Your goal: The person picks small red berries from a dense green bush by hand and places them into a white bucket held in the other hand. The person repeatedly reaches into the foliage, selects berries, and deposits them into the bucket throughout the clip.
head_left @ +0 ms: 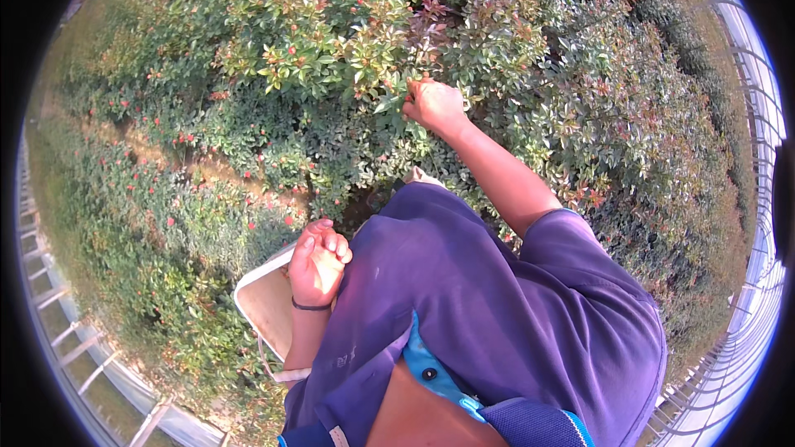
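Observation:
My right hand (433,102) reaches out into a flowering shrub (372,56), probably a rose bush, with its fingers bent in among green leaves. Whether a stem or bud sits between those fingertips is hidden by the hand. My left hand (320,264) is held close to my body, palm turned up and fingers loosely curled, with nothing visible in it. A dark band (310,307) circles that wrist. Beside it hangs a white bucket or basket (264,301), its handle (290,375) crossing my left forearm. Its visible inside is pale and stained.
Dense bushes with small red blooms (183,138) and reddish young leaves (431,15) surround me. A strip of brown soil (230,174) runs between plants at left. Curved greenhouse-like framing (761,198) lines the right rim; pale posts (149,422) stand at lower left.

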Demonstrator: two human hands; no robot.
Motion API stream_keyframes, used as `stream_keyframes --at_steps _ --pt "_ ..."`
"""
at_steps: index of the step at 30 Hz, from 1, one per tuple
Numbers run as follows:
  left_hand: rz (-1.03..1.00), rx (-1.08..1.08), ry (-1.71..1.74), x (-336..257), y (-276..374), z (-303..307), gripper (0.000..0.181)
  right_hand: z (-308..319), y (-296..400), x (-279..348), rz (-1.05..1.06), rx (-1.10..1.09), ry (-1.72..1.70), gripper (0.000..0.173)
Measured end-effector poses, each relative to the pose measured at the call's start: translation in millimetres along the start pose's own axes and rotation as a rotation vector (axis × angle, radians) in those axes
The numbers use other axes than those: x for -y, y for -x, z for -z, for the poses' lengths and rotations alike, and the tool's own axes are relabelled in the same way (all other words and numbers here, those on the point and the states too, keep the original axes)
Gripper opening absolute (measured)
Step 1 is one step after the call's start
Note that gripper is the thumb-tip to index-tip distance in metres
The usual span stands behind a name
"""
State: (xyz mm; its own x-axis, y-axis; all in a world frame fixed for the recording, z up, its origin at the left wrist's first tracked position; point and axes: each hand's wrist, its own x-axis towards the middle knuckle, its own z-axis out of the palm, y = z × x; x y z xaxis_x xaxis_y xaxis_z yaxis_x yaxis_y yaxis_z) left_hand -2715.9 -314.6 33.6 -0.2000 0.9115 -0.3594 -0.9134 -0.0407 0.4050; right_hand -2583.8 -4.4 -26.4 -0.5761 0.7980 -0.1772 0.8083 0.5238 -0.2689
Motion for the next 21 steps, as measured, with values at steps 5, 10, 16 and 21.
stream_keyframes --at_steps 5,10,16,21 --pt "-0.009 -0.02 -0.034 4.2 -7.0 -4.2 0.034 -4.9 -7.3 -30.5 -0.015 0.269 -0.24 0.04" --pt "-0.017 -0.074 -0.065 3.0 -19.7 -11.8 0.034 -23.9 5.2 -101.4 -0.044 0.404 -1.297 0.031" --pt "-0.095 -0.176 -0.092 -0.2 -33.3 -33.9 0.032 -9.6 33.3 -189.5 -0.333 -0.117 -2.146 0.024" --pt "-0.096 -0.209 -0.074 3.6 -51.9 -39.8 0.03 14.1 4.1 -250.6 -0.612 -0.375 -0.283 0.038"
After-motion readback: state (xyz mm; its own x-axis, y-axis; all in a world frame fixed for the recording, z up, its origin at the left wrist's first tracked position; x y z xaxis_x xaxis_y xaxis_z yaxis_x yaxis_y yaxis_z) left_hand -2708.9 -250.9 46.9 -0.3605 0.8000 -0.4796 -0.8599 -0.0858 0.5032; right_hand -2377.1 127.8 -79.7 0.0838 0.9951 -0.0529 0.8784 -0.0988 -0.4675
